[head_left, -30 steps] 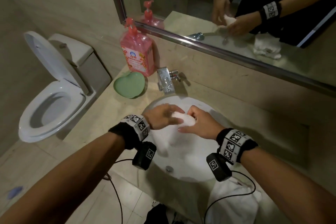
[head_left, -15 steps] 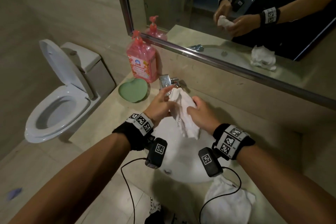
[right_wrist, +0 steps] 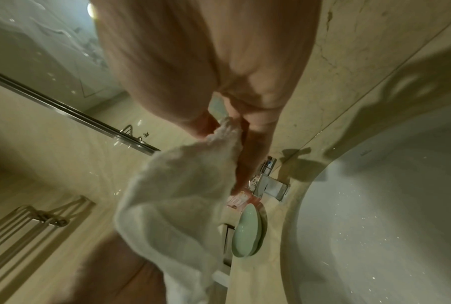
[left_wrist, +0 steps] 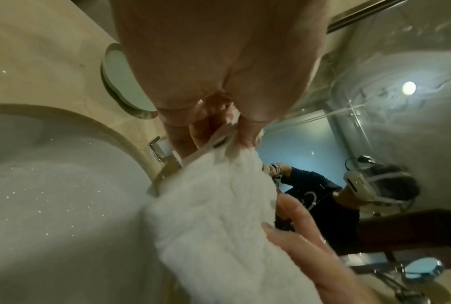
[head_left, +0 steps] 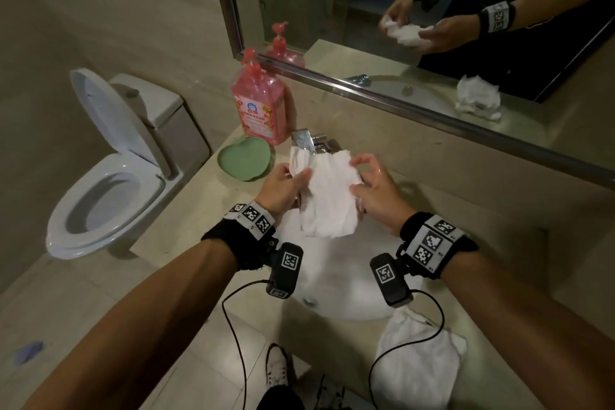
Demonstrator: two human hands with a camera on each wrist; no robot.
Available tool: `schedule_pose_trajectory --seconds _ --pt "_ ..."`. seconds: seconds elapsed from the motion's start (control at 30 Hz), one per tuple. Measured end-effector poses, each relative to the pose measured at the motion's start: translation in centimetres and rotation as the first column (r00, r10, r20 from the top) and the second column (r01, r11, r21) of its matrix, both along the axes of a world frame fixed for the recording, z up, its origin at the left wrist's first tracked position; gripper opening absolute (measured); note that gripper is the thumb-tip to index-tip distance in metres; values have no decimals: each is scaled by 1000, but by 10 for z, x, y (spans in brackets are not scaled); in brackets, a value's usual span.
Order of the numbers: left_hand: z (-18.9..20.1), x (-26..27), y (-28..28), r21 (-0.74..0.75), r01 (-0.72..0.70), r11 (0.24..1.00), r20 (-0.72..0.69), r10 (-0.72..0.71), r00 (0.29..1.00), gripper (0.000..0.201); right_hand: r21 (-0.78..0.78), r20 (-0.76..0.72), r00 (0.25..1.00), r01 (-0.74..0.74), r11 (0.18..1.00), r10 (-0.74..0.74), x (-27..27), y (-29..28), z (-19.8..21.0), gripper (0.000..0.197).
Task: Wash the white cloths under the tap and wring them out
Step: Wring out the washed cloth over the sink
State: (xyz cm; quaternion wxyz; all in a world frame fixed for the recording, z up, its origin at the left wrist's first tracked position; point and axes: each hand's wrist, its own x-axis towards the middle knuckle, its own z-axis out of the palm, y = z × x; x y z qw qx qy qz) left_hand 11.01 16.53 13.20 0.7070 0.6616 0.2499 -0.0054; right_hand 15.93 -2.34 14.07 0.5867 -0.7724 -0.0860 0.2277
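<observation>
A white cloth [head_left: 327,196] hangs spread open above the white basin [head_left: 346,280], just in front of the chrome tap [head_left: 304,140], its left top edge pinched by the left hand [head_left: 283,190] and its right edge by the right hand [head_left: 376,193]. A second white cloth [head_left: 419,366] lies on the surface's [head_left: 499,230] front edge, right of the basin. A green heart-shaped dish [head_left: 244,158] and pink soap bottle [head_left: 261,106] stand at the back left corner.

Your left hand [head_left: 281,188] and right hand [head_left: 374,191] pinching a white cloth [head_left: 327,196] spread at frame centre, above the basin [head_left: 342,280], before the tap [head_left: 304,140]
</observation>
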Motion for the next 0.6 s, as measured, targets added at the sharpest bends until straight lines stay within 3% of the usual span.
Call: schedule_pose_trajectory --seconds 0.1,0.17,0.33,0.47,0.6 --pt "-7 0 14 248 33 968 -19 -29 999 35 -77 37 997 -65 995 68 -9 3 0 47" --pt "-10 -1 26 314 82 946 -34 -75 997 35 -96 5 997 -74 993 75 -18 6 -4 43" --pt "-20 -13 55 201 86 976 -17 -84 996 16 -147 -26 999 -51 988 48 -48 16 -13 52" --pt "-16 -29 62 294 203 934 51 -227 973 20 -173 -30 1000 -3 985 -2 -73 28 -13 51" --pt "-14 -44 46 232 281 931 77 -305 949 27 -112 -68 989 123 986 -131 -99 9 -8 52"
